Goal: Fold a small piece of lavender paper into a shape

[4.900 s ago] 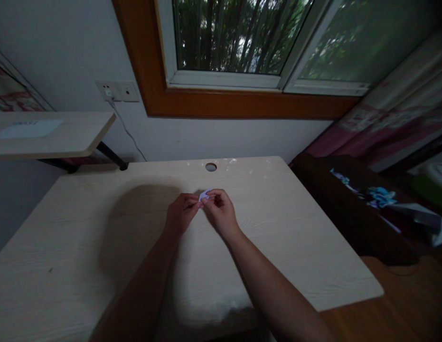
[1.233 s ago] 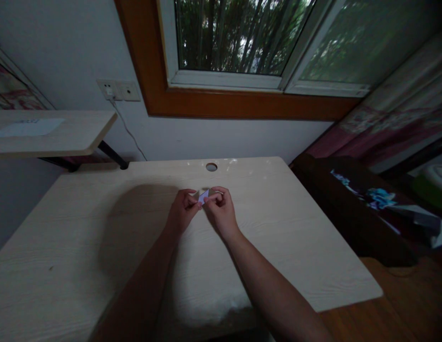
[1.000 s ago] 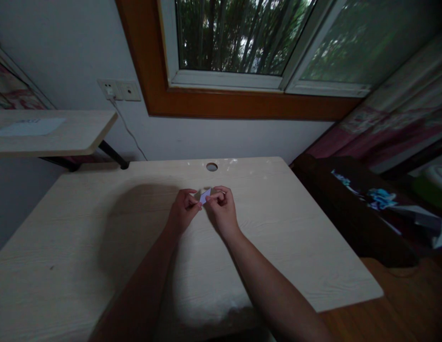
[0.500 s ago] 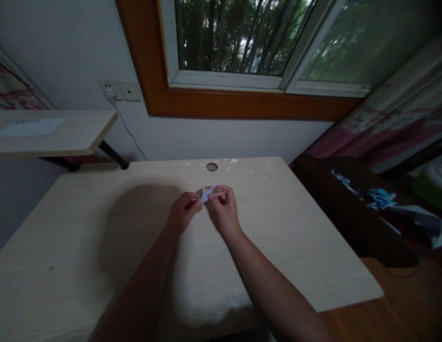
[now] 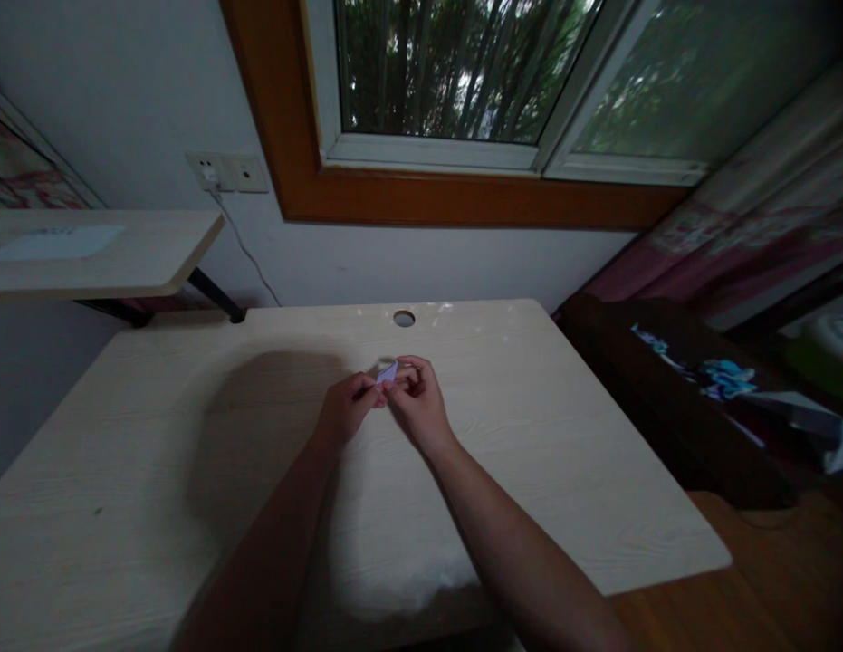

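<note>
Between my two hands is a small folded piece of pale lilac paper (image 5: 387,372), raised above the desk. My left hand (image 5: 346,406) pinches its lower left corner between thumb and fingers. On the other side, my right hand (image 5: 421,398) grips the right part, its thumb pressed low on the paper close to the left fingertips. The right index finger curves over the paper's upper edge. My fingers cover part of the paper, so its full shape is hidden.
The pale wooden desk (image 5: 563,453) has a round cable hole (image 5: 404,319) near its back edge. A raised shelf (image 5: 142,263) with a paper sheet (image 5: 58,243) stands at the left. At the right is a dark bench (image 5: 665,389) with crumpled blue stuff (image 5: 726,377).
My right hand has shifted slightly left, its thumb now closer to the left fingertips. The paper has moved a little left and shows a smaller, more upright shape.
</note>
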`<state>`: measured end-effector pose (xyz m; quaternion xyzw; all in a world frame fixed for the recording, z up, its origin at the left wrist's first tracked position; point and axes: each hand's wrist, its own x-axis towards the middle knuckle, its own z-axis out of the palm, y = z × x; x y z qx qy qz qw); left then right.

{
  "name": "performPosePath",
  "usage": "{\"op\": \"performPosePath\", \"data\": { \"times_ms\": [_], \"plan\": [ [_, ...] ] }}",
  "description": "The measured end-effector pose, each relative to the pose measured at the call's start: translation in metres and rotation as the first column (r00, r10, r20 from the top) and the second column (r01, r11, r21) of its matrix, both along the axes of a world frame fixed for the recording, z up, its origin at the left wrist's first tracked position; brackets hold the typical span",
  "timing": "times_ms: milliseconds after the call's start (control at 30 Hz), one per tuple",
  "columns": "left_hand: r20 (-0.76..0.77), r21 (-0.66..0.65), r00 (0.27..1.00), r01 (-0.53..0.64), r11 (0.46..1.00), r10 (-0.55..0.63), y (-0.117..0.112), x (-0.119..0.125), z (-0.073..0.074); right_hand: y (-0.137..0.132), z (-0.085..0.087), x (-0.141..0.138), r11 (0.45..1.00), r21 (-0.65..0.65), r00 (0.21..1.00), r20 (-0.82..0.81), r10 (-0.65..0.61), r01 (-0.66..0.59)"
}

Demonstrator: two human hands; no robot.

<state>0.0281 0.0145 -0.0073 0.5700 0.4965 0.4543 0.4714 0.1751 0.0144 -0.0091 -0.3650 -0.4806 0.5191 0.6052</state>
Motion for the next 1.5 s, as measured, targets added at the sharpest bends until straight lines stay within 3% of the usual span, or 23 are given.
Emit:
{"op": "performPosePath", "data": {
  "times_ms": [400,700,867,1033,1500],
  "plan": [
    [0.010,-0.020,1.000,0.018,1.000,-0.018,-0.004,0.003,0.010,-0.003,0.007,0.001,0.990,-0.015,0.988,0.074,-0.139,0.140],
    [0.017,-0.050,0.999,0.031,0.998,-0.030,-0.003,0.002,0.011,-0.002,0.010,0.000,0.989,-0.046,0.990,0.029,-0.138,0.139],
    [0.041,-0.042,0.999,-0.003,0.999,0.004,-0.003,0.002,0.009,0.001,0.007,0.001,0.995,-0.076,0.996,-0.045,-0.075,0.072],
    [0.046,-0.044,0.999,-0.003,0.999,0.005,-0.001,0.001,0.005,0.001,0.006,0.001,0.999,-0.044,1.000,-0.010,-0.017,0.016],
    [0.066,-0.008,0.997,0.029,1.000,-0.029,-0.001,-0.001,0.004,0.001,0.010,-0.001,0.990,-0.075,0.988,-0.081,-0.129,0.123]
  ]
}}
